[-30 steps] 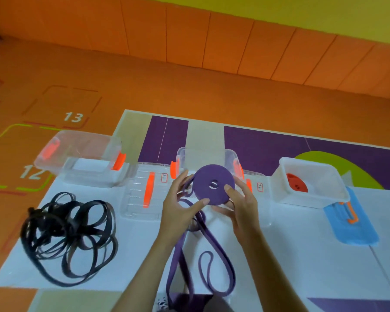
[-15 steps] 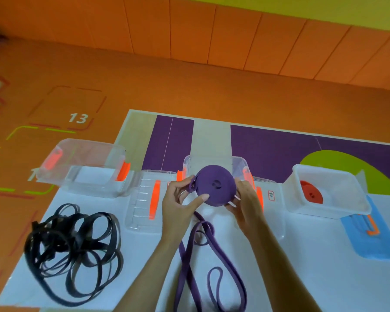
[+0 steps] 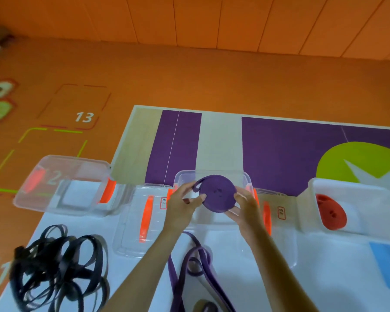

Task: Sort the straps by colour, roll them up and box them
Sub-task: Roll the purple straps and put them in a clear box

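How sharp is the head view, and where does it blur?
Head view: lighting even, no hard shadows; the purple strap roll, left hand and right hand fairly sharp; the black straps and the leftmost clear box are smeared toward the frame edge.

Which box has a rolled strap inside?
The box on the far right: a red roll lies in it. The left box shows none; the left hand and right hand hold the purple roll at the middle box.

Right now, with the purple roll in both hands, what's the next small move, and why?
Probably lower the purple roll into the clear middle box: left hand and right hand hold it wound just over that box, and the red roll is already boxed.
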